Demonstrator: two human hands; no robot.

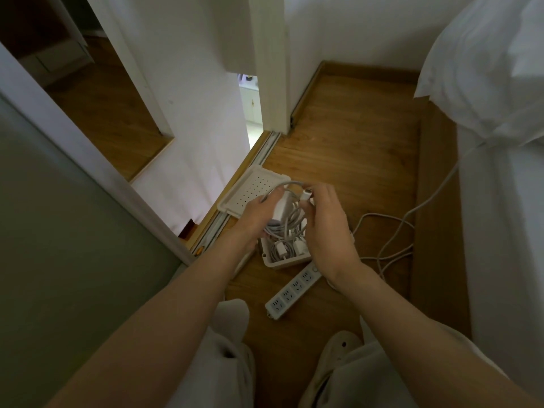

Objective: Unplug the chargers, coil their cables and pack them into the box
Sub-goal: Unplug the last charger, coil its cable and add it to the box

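Left hand (255, 214) around charger (279, 208) above box (287, 262)

white charger (279, 208) with coiled cable (290, 223) above open box (287, 260).

"How much of the open white plastic box (287, 260) shows?"

"Only its near wall and one corner. The left hand (253, 219), the right hand (326, 228), the white charger brick (279, 212) and its coiled white cable (290, 224) cover the rest."

"And inside it?"

"White plugs and cable loops, too small and tangled to count."

"The white perforated plastic lid (250, 191)?"

"Its near corner lies behind the left hand."

"The long white power strip (290, 291)?"

"Its far end runs under the right wrist."

"The loose white cord (394, 231) on the wooden floor (353, 142)?"

"It climbs to the white bedding (500, 201), and its end is lost in the folds. The picture's right edge cuts off the bedding."
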